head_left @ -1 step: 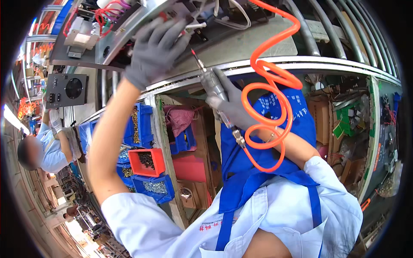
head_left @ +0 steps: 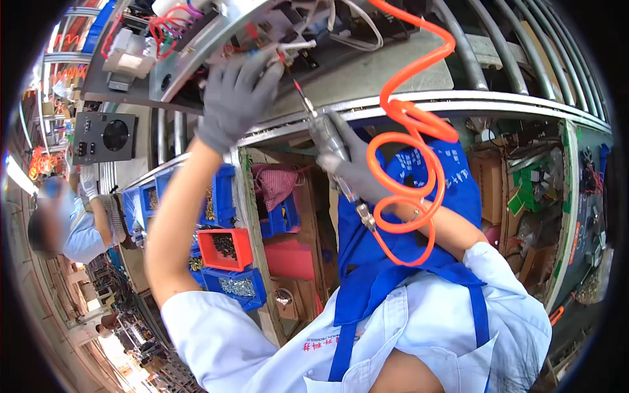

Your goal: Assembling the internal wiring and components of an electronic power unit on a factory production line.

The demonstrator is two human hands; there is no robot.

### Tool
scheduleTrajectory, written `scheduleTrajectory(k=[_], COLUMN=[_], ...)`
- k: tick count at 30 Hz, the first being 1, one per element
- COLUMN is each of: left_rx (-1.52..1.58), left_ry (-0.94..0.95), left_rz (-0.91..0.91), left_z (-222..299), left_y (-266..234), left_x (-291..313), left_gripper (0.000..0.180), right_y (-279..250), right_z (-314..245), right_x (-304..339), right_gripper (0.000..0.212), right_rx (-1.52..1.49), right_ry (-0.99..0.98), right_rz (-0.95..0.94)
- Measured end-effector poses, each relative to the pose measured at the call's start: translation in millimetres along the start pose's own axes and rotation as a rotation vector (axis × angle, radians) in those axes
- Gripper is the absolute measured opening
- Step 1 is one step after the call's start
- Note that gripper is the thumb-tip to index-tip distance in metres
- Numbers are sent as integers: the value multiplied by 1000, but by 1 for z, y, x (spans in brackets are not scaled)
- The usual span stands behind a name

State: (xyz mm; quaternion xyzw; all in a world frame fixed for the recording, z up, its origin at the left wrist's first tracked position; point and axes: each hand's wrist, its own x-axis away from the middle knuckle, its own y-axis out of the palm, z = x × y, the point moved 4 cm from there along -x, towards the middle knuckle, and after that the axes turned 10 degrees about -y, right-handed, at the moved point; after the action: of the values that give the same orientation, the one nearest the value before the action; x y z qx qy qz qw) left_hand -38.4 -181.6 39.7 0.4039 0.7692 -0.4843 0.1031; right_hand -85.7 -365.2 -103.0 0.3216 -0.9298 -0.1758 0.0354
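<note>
My right hand, in a grey glove, is wrapped round a pneumatic screwdriver. The driver's slim, red-tipped bit points up and left, and a coiled orange air hose runs from its rear end. My left hand, gloved in grey as well, is at the near edge of an open metal chassis. Its fingers curl among wires and small parts beside a white cable; what they pinch is hidden. The bit's tip is apart from the left fingers, just to their right.
Metal rollers lie at the upper right, beyond a silver rail. Below the bench are blue bins and a red bin of small fasteners. A grey panel with a fan and another person are at the left.
My left hand has come slightly down, and its spread, blurred fingers are now more curled. The chassis has shifted a little to the right in view. The screwdriver stays in my right hand.
</note>
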Motion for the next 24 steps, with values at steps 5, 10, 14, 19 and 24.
scheduleTrajectory(k=[5, 10, 14, 19, 24], left_rx=[277, 315, 314, 428, 313], left_ry=[-956, -1339, -1367, -1321, -1319], left_rz=[-480, -434, -451, -447, -562], left_z=[11, 2, -9, -14, -12], left_y=[45, 81, 90, 93, 99], left_x=[103, 104, 103, 102, 94], left_gripper=[38, 61, 65, 64, 64], right_y=[-3, -5, -2, 0, 5], right_z=[4, -4, -8, -10, -5], right_x=[-4, -13, -26, -25, -19], right_gripper=[91, 92, 92, 91, 78], right_rx=[160, 123, 150, -25, -729], right_ry=[-103, 12, -18, 114, 201], right_rz=[-134, -172, -152, -141, -157])
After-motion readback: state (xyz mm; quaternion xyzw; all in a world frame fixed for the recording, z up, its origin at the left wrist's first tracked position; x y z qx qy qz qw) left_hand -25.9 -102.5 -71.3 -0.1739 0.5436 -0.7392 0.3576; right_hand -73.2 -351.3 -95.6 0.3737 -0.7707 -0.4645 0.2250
